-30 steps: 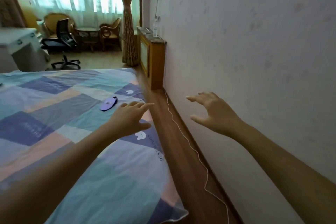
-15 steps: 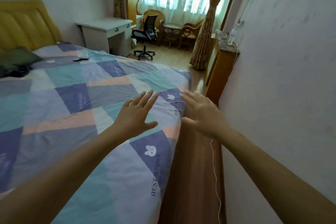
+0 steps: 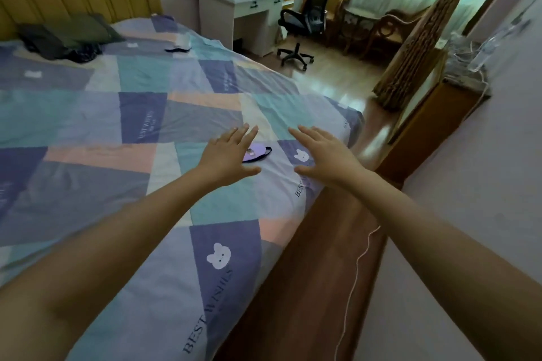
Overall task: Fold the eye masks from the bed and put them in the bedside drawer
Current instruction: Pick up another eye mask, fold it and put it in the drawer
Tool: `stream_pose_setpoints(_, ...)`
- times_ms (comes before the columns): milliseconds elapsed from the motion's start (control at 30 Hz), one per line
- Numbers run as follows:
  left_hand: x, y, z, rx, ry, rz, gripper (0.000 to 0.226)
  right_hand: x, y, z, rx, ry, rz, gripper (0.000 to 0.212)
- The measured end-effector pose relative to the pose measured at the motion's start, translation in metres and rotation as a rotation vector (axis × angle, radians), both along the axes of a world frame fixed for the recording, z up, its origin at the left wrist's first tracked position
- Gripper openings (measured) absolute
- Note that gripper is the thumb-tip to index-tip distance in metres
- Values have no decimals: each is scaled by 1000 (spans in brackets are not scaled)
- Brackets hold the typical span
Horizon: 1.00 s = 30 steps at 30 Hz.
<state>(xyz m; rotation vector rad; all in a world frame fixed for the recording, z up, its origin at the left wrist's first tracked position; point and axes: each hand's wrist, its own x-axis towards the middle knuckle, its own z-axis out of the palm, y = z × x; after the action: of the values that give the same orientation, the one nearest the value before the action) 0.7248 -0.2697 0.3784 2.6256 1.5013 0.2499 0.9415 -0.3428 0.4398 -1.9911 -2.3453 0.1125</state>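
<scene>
We see the patchwork-quilted bed, our left hand and right hand above it, fingers spread straight, holding nothing. The small purple fabric eye mask lies between them, partly hidden by the left hand.

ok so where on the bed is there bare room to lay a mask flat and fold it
The broad quilt stretch left of the left hand is bare. So is the near strip by the bed's edge, around the bear print. It is crowded between both hands, where the purple eye mask lies by the right hand, and at the headboard's dark clothes.
</scene>
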Motion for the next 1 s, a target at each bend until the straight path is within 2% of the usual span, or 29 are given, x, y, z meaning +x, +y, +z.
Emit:
stream_pose_setpoints(267, 77, 76, -56, -91, 82, 200, 89, 95, 146, -57, -112, -69, 221, 81)
stream_pose_setpoints(500, 113, 144, -114, -273, 82, 395, 87, 119, 273, -114, -226, -56, 374, 84)
stream_pose_setpoints(667, 108, 207, -179, -423, -29, 557, 84, 113, 359, -184, -349, -35, 434, 79)
stream_pose_setpoints(800, 110, 260, -236, -505, -128, 692, 82, 114, 421, -247, -450, 62, 384, 78)
stream_pose_setpoints(1000, 121, 336, -314, -527, -164, 726, 79, 119, 494, -340, -521, 48, 396, 77)
